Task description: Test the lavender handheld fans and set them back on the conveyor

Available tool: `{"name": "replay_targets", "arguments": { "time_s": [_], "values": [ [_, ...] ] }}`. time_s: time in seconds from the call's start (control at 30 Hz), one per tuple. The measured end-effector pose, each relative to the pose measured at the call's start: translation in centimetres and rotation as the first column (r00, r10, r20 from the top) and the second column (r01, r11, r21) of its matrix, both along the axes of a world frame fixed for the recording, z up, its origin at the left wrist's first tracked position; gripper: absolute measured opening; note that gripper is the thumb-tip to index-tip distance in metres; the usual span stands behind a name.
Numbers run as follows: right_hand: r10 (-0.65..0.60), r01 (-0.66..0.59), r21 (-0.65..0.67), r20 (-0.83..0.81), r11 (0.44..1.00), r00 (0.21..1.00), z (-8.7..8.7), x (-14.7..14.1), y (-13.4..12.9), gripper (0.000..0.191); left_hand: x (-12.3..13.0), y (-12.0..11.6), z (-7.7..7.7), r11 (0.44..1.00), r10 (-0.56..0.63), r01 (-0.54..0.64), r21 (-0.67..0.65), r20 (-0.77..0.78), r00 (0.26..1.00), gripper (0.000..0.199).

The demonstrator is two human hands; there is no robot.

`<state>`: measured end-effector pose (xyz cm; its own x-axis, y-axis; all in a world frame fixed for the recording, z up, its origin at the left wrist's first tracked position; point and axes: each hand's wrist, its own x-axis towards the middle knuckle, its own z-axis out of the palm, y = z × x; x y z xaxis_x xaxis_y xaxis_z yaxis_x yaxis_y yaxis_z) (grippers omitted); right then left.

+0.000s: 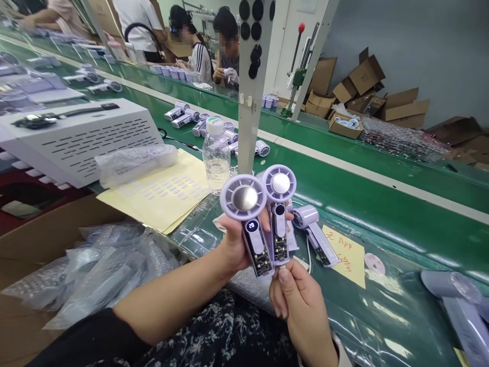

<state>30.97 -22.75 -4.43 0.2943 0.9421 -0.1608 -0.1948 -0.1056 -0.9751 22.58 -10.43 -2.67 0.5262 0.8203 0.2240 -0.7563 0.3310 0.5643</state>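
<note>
Two lilac handheld fans stand side by side in front of me, both with round silver-centred heads and clear handles showing circuit boards. My left hand (235, 242) is closed around them. The left fan (244, 199) has a lit display on its handle, apparently reading "02" or "20". On the right fan (280, 229) the round display looks dark. My right hand (300, 300) pinches a small white plug (282, 267) at that fan's base, mostly hidden by the fingertips. Beside my hands lies another lilac fan (319, 239), near a white cable (309, 257).
A yellow note (346, 255) lies at right, close to another fan (464, 311). A water bottle (216, 158), yellow sheets (153, 204) and a vented white box (103, 137) stand left. Bubble bags (110, 270) fill a carton below. A metal post (252, 92) rises ahead; co-workers sit beyond.
</note>
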Motion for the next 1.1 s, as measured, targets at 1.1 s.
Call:
{"name": "replay_targets", "arguments": {
  "time_s": [1.1],
  "values": [
    [0.121, -0.128, -0.100, -0.070, 0.987, 0.990, -0.3, -0.4, 0.1, 0.049, 0.2, 0.8, -0.6, 0.994, -0.005, -0.013, -0.109, -0.168, 0.986, 0.073]
  ]
}}
